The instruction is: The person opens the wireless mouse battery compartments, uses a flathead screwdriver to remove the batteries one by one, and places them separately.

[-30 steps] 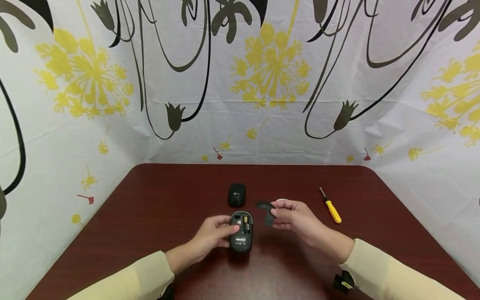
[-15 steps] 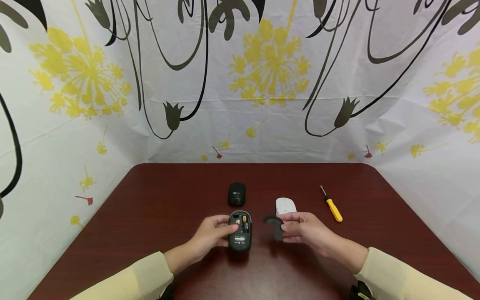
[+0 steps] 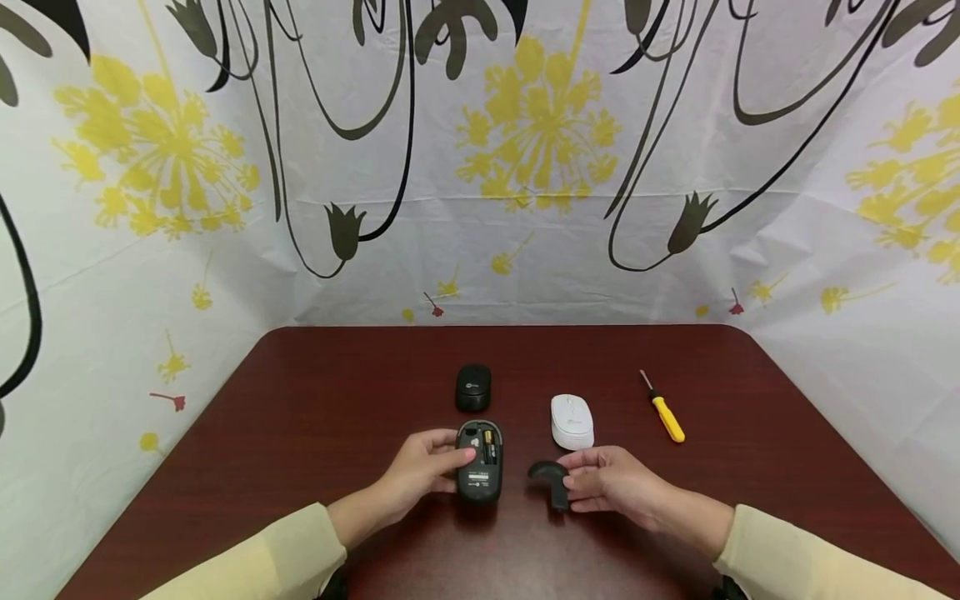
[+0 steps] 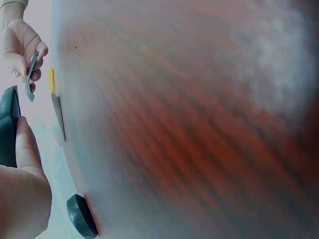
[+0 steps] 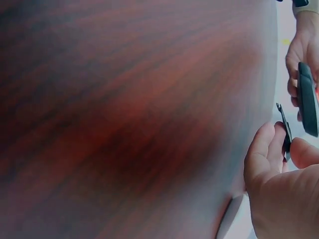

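My left hand [image 3: 420,471] grips a black computer mouse [image 3: 478,490] by its left side, underside up, with the thumb lying across it. Its battery compartment stands uncovered, and a battery [image 3: 491,448] with a gold end shows inside. To the right, my right hand [image 3: 626,492] pinches a thin, dark, curved battery cover [image 3: 551,473] between thumb and fingers. A gap separates the cover from the mouse. In the right wrist view the cover [image 5: 285,134] appears edge-on at the fingertips, with the held mouse [image 5: 306,99] beyond it.
A second black mouse [image 3: 473,387] sits upright behind the held one. Just beyond my right hand lies a white mouse [image 3: 572,422]. Farther right is a screwdriver [image 3: 666,418] with a yellow handle. The dark red table [image 3: 337,375] ends at a patterned cloth backdrop [image 3: 435,183].
My right hand has drawn back toward me and slightly right with the cover, which has turned in the fingers. The white mouse has come into full view. The left hand stays nearly still.
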`<state>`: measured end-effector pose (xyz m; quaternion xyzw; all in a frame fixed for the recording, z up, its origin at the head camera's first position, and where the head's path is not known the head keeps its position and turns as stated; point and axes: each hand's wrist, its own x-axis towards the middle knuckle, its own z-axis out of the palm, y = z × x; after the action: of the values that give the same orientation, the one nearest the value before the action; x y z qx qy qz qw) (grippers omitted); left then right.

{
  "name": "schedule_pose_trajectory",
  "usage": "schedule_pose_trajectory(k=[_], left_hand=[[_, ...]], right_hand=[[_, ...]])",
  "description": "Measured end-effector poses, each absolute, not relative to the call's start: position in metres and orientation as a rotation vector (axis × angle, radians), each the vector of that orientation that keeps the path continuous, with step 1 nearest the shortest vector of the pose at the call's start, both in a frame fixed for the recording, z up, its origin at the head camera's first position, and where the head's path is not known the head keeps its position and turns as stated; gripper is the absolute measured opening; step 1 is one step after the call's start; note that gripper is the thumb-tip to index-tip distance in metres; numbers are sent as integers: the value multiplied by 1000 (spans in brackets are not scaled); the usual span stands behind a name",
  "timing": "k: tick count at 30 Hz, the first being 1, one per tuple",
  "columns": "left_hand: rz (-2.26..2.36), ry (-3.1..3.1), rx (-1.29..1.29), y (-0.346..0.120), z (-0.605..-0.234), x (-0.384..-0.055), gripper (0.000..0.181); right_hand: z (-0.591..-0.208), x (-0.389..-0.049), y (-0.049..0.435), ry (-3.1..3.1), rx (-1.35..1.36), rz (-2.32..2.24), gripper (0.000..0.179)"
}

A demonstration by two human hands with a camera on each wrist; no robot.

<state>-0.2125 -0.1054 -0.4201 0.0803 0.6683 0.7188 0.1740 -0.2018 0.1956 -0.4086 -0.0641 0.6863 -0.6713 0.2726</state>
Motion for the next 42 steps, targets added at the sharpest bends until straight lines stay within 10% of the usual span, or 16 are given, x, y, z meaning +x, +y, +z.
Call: schedule_pose_trajectory(k=[42], left_hand=[[2026, 1887, 229, -104, -420, -210, 47]], right_hand=[[-420, -193, 193, 2176, -90, -1609, 22]])
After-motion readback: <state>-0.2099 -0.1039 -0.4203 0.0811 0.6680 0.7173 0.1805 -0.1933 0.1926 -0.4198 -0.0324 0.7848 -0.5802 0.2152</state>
